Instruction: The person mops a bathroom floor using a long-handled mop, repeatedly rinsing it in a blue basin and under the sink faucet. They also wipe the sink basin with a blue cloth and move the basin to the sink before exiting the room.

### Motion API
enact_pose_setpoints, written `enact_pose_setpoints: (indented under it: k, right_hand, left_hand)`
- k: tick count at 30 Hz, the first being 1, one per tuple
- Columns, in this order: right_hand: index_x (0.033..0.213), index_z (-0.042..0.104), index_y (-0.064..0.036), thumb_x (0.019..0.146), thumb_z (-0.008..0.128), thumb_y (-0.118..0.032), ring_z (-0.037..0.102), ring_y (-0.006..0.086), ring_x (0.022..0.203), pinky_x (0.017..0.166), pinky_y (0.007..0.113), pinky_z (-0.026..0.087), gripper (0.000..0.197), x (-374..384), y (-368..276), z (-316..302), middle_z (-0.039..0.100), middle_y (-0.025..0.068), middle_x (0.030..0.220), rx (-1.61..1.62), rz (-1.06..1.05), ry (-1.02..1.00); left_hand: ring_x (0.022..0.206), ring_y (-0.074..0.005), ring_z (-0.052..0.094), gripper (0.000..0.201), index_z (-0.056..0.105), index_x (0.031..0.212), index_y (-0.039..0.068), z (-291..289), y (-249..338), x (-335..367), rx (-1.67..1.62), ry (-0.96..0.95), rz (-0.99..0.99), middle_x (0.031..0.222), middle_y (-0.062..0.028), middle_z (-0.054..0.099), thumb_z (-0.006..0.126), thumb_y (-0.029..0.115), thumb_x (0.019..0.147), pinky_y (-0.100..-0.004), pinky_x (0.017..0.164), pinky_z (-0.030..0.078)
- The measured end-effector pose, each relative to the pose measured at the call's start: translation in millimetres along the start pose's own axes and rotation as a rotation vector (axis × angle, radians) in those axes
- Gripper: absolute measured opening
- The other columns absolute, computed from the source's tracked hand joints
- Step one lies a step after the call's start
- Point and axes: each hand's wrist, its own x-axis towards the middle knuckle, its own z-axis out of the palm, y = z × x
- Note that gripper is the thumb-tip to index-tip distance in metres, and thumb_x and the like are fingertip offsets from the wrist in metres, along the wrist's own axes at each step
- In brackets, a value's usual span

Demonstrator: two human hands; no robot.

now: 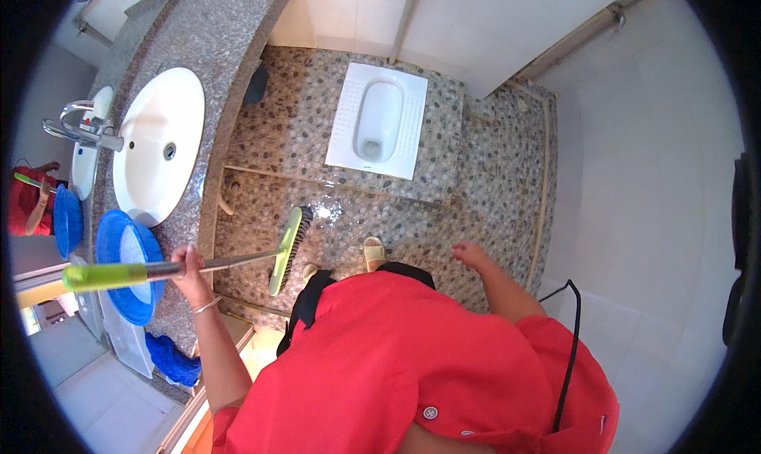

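Note:
My left hand is wrapped round the metal pole of a long-handled floor brush. The pole's thick green grip sticks out to the left past my fingers, over the counter. Down on the pebbled floor is the green brush head, its dark bristles turned to the right. My right hand hangs out to the right of my body above the floor, fingers curled in, with nothing seen in it.
A white squat toilet is set in a raised step ahead. Along the left runs a stone counter with an oval sink, a chrome faucet, a blue basin and a blue bag. A white wall stands at right.

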Motion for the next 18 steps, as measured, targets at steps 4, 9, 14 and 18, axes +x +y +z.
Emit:
enact_pose_setpoints:
  k: [4, 9, 14, 18]
  right_hand:
    - [0.109, 0.062, -0.0052, 0.083, 0.065, -0.026, 0.064, 0.0182, 0.077, 0.069, 0.033, 0.051, 0.034, 0, -47, 36, 0.068, 0.0081, 0.089, 0.037, -0.163, 0.052]
    - [0.108, 0.063, -0.0049, 0.078, 0.065, -0.033, 0.065, 0.0294, 0.090, 0.079, 0.040, 0.050, 0.041, -31, -140, 135, 0.067, 0.0154, 0.100, -0.051, -0.246, -0.006]
    - [0.118, 0.057, -0.0078, 0.079, 0.064, -0.028, 0.063, 0.0316, 0.095, 0.084, 0.041, 0.050, 0.045, -76, -290, 273, 0.064, 0.0176, 0.105, -0.113, -0.820, -0.147]
    - [0.122, 0.055, -0.0130, 0.072, 0.068, -0.016, 0.055, 0.0328, 0.105, 0.082, 0.043, 0.047, 0.052, -114, -403, 374, 0.059, 0.0149, 0.113, -0.213, -1.236, -0.005]
  left_hand:
    - [0.062, -0.0089, 0.047, 0.008, 0.055, 0.086, 0.005, -5, -2, 18, 0.074, -0.083, 0.063, 0.070, -0.0006, 0.051, 0.062, 0.010, 0.087, -0.0226, 0.059, 0.040]
    - [0.061, -0.0087, 0.046, 0.016, 0.054, 0.079, 0.005, -36, 12, 3, 0.127, -0.307, -0.024, 0.069, -0.0018, 0.053, 0.060, 0.014, 0.090, -0.0239, 0.057, 0.038]
    - [0.058, -0.0098, 0.046, 0.027, 0.051, 0.070, 0.004, -81, 63, -29, -0.019, -0.489, 0.043, 0.067, -0.0043, 0.053, 0.065, 0.021, 0.084, -0.0237, 0.053, 0.037]
    - [0.053, -0.0168, 0.047, 0.036, 0.051, 0.067, 0.004, -109, 107, -34, -0.066, -0.679, 0.140, 0.058, -0.0049, 0.049, 0.068, 0.033, 0.081, -0.0296, 0.054, 0.041]
